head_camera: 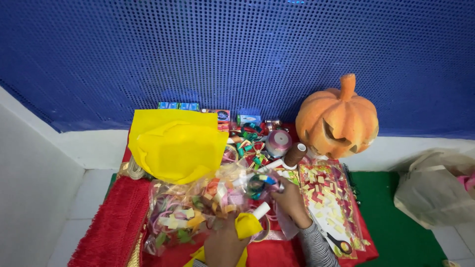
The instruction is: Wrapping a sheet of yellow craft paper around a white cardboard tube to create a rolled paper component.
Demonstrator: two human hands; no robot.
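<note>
- Two hands, low in the middle of the frame: the left hand [225, 244] and the right hand [292, 202].
- One carved orange pumpkin [337, 118], at the right of centre.
- One yellow felt sheet [175, 143], left of centre, and one smaller yellow piece [247, 225] by the left hand.
- One clear bag of ribbon scraps [198, 210], lower centre.
- One pair of scissors [339, 243], lower right.
- One flat packet of red and yellow squares [326, 198], below the pumpkin.
- One pink ribbon spool [278, 142] and one brown spool [295, 154], at centre.
- One white tube [261, 210], between the hands.
- One pale bag [435, 188], at the right edge.
- One red fringed cloth [116, 222], lower left.
- Small boxes along the blue wall: too crowded to count.
</note>
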